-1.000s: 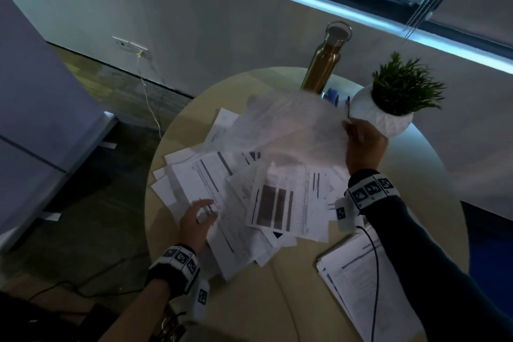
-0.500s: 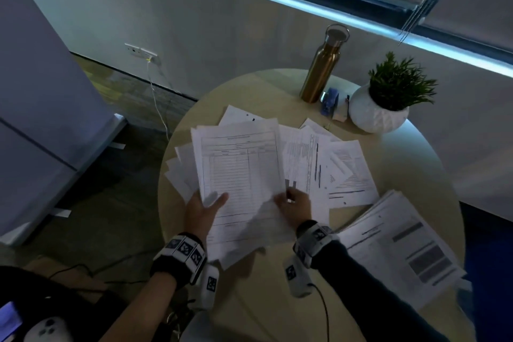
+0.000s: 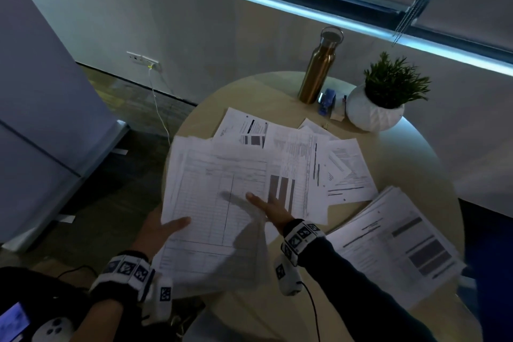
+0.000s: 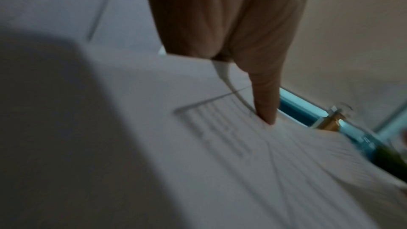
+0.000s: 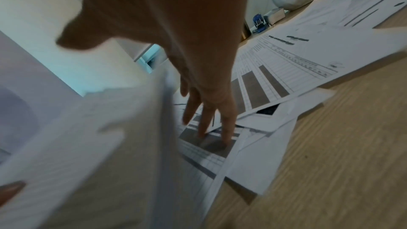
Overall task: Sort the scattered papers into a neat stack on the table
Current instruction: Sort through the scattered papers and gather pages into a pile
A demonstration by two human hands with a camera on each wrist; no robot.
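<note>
Papers (image 3: 299, 152) lie fanned across the middle of a round table (image 3: 410, 158), with a stack (image 3: 394, 241) at the table's 4 o'clock. The left hand (image 3: 158, 230) grips a lifted sheaf (image 3: 216, 202) at the 8 o'clock edge, thumb on top and fingers beneath. The right hand (image 3: 273, 209) is spread flat, fingers (image 5: 206, 121) straight, touching a sheet with dark bars (image 5: 253, 90) beside the sheaf. At 12 o'clock stands a bottle (image 3: 319, 69), a small blue item (image 3: 327, 100) just beside it; a plant (image 3: 383, 91) sits at 1 o'clock.
</note>
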